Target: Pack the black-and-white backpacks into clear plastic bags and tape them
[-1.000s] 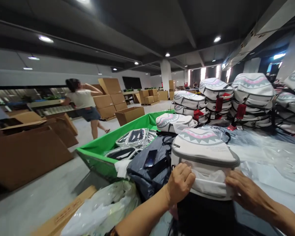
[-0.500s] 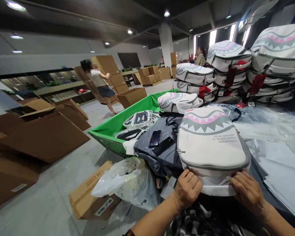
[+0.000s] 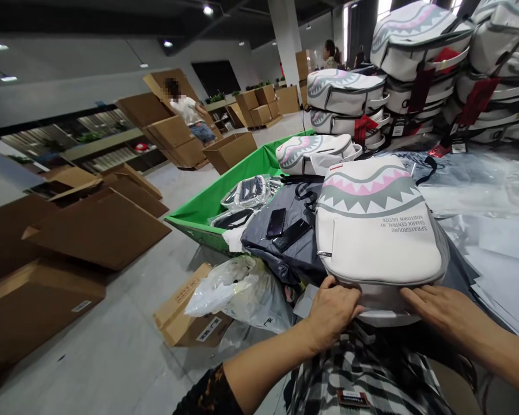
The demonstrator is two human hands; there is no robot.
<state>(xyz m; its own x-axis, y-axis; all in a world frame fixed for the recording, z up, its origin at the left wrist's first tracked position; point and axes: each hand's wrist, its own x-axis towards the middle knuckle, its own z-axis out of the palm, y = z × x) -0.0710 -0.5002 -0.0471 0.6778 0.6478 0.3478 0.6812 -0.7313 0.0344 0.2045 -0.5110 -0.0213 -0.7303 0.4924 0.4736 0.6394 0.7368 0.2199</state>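
Note:
A white backpack (image 3: 378,242) with a pink and grey shark-teeth print lies flat in front of me, its printed lettering upside down. My left hand (image 3: 334,308) is closed on the near edge at the left, the thumb up against the side. At the right of the same edge, my right hand (image 3: 434,305) grips with its fingertips tucked out of sight. Beneath the backpack is dark grey cloth (image 3: 259,239), on which two dark phones (image 3: 276,223) rest to the left.
Stacks of similar white backpacks (image 3: 419,43) stand at the back right, with red tags. A green-sided bin (image 3: 190,216) holds plastic-wrapped items. White sheets (image 3: 501,253) lie at right. A plastic bag (image 3: 246,291), cartons (image 3: 99,225) and a person (image 3: 190,109) are at left.
My view has tilted down, and the checked cloth at my lap shows more. Both hands stay at the backpack's near edge, their fingers less curled. The person at left has turned and shifted.

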